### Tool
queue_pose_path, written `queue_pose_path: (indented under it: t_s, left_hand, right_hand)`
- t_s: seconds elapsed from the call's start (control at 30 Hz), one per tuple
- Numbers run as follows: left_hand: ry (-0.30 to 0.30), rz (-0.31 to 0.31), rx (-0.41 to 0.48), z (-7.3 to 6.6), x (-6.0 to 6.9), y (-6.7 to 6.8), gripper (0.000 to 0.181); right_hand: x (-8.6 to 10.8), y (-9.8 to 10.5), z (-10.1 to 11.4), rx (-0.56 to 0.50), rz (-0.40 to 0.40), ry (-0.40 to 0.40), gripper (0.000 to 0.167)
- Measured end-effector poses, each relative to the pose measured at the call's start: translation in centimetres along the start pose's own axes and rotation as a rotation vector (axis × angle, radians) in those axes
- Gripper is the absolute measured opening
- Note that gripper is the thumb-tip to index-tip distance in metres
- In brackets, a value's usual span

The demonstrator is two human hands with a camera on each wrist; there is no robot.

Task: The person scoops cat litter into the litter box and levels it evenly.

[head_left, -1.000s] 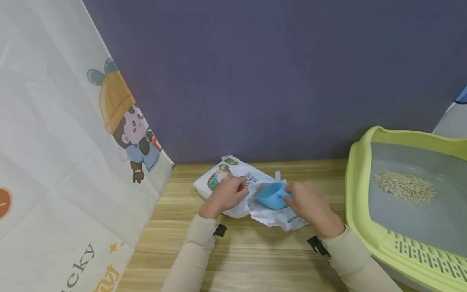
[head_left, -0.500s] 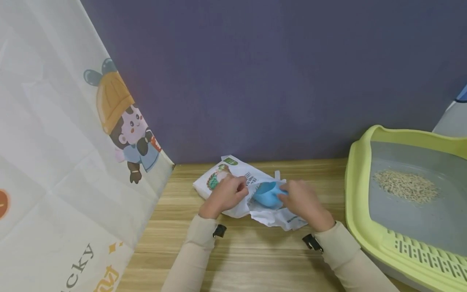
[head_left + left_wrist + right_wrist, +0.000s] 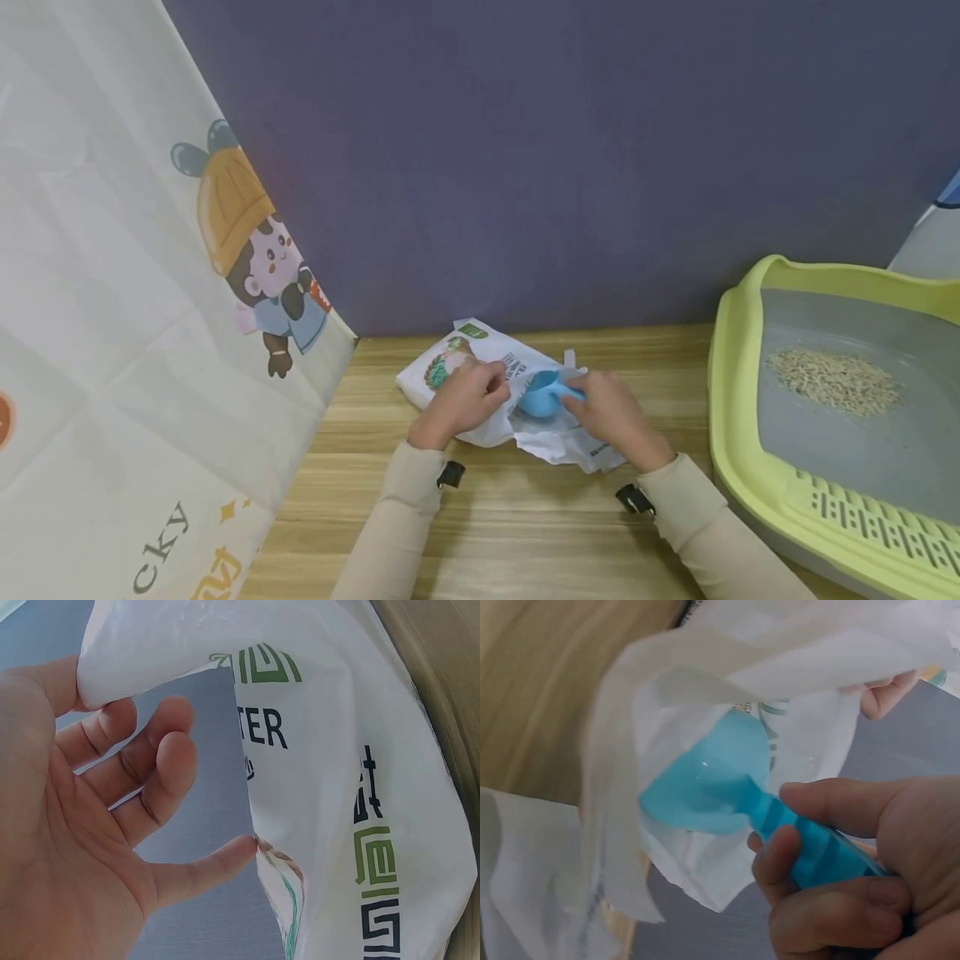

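Note:
A white printed bag (image 3: 487, 425) lies on its side on the wooden surface, its torn mouth toward the right. My left hand (image 3: 467, 398) holds the upper edge of that mouth; in the left wrist view the bag's flap (image 3: 165, 645) covers the gripping fingertips, while one straighter finger touches the bag lower down. My right hand (image 3: 611, 415) grips the ribbed handle of a blue scoop (image 3: 538, 398). The scoop's bowl sits inside the bag's mouth, and the right wrist view shows the scoop (image 3: 712, 780) surrounded by white bag film. What the bowl contains is hidden.
To the right stands a litter box with a lime-green rim (image 3: 731, 375) and grey base, holding a patch of tan pellets (image 3: 836, 382). A dark wall panel (image 3: 525, 167) rises behind the bag. A white printed sheet (image 3: 112, 292) hangs at the left.
My right hand has moved left, taking the blue scoop deeper into the bag's mouth. My left hand and the bag have stayed nearly in place.

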State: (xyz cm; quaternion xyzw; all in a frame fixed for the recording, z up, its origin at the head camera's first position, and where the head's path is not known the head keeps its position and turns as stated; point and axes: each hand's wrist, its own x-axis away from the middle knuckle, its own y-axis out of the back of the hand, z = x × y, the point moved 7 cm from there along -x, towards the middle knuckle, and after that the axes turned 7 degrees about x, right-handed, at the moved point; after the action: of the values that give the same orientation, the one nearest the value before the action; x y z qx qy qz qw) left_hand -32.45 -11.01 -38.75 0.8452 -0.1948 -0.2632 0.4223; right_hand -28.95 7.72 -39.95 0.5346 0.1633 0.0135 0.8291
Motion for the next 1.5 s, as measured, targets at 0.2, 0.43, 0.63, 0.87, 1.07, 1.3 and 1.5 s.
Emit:
queue_pose_path:
  t_s: [0.2,0.43,0.63,0.87,1.07,1.3,1.5]
  left_hand:
    - [-0.007,-0.001,0.002,0.0,0.0,0.0,0.025]
    - [-0.004,0.001,0.003,0.0,0.0,-0.1,0.025]
    - [-0.007,0.002,0.004,-0.1,0.0,-0.1,0.024]
    - [-0.001,0.003,0.010,-0.1,0.0,-0.1,0.025]
    - [-0.003,0.005,0.008,0.0,0.0,0.0,0.026]
    - [0.005,0.010,0.014,0.1,0.1,0.0,0.025]
    - [-0.002,0.014,0.017,0.1,0.1,-0.1,0.025]
  right_hand:
    - [-0.3,-0.7,-0.2,-0.031,-0.030,-0.017,0.031]
    - [-0.5,-1.6,-0.6,-0.047,-0.021,-0.047,0.031]
    - [-0.6,-2.1,-1.0,-0.078,0.003,-0.055,0.035]
    - [-0.7,-2.9,-1.6,-0.101,0.077,-0.057,0.040]
    - [-0.5,-3.3,-2.0,-0.076,0.140,-0.078,0.023]
    - [-0.2,-3.8,-2.4,-0.080,0.208,-0.129,0.013]
    - [0.0,-4.2,-2.7,-0.102,0.258,-0.161,0.015]
